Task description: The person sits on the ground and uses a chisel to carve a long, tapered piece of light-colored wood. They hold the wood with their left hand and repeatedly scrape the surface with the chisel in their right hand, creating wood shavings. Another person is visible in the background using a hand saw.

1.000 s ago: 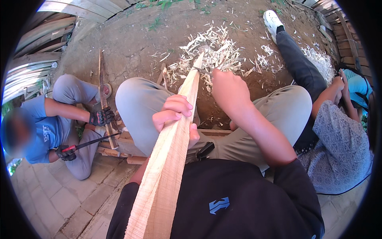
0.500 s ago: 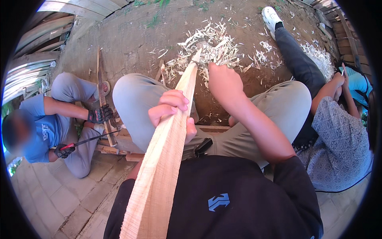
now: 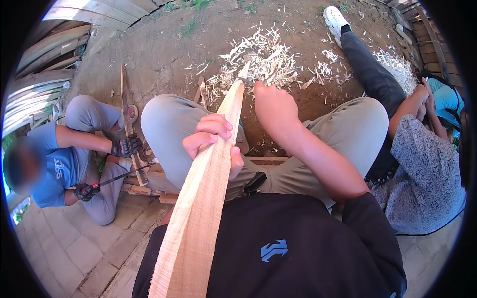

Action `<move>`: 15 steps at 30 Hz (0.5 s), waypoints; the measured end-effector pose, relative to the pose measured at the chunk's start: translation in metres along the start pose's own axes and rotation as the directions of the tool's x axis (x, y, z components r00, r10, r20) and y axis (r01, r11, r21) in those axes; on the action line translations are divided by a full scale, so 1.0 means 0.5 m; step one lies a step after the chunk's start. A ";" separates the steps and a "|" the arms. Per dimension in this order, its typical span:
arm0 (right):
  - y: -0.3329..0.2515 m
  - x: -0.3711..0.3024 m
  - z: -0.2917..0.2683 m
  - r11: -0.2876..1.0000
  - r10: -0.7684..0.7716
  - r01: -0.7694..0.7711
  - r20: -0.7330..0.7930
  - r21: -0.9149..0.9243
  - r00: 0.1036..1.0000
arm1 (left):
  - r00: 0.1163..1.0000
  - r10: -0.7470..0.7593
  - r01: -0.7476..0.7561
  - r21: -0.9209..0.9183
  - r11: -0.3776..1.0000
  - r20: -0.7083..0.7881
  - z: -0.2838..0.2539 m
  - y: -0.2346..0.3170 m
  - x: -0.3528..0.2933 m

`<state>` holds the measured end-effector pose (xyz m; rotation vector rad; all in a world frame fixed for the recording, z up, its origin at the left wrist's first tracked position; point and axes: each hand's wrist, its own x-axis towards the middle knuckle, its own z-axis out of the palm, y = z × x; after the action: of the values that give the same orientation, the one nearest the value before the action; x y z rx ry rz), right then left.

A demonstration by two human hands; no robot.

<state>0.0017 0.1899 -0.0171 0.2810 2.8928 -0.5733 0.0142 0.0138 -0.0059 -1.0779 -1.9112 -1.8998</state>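
Note:
A long, squared piece of pale wood [image 3: 194, 223] slants from the lower edge up to a carved point above my knees. My left hand [image 3: 211, 135] wraps round it below the tapered part, fingers on top and thumb at its right side. Beyond it, my right hand [image 3: 277, 108] is closed in a fist around the handle of a knife, which the fingers hide. The short dark knife blade [image 3: 245, 80] lies across the wood close to its tip.
Wood shavings [image 3: 266, 54] are heaped on the dirt ground beyond the tip. At the left, a gloved person holds a long wooden strip [image 3: 124, 99] and a dark-bladed, red-handled tool [image 3: 114, 177]. Another person's outstretched leg [image 3: 370, 67] lies at the right.
My right hand has shifted slightly left and toward me, with the blade at the wood. My left hand keeps its hold. The left person's tool hand has moved slightly right.

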 end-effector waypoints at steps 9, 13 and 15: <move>0.012 -0.002 -0.019 0.998 0.064 -0.063 0.089 -0.008 0.994 | 1.000 0.000 0.000 -0.025 1.000 0.028 0.000 0.003 0.006; 0.022 0.010 -0.014 0.998 0.055 -0.058 0.093 0.025 0.994 | 0.999 -0.007 0.007 -0.009 1.000 0.032 -0.006 -0.001 0.006; 0.026 0.013 -0.010 0.998 0.053 -0.056 0.080 0.027 0.995 | 1.000 0.001 -0.001 -0.017 1.000 0.020 0.000 -0.005 0.006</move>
<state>-0.0022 0.2044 -0.0187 0.3328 2.7937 -0.6038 0.0107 0.0152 -0.0061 -1.1072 -1.9083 -1.9156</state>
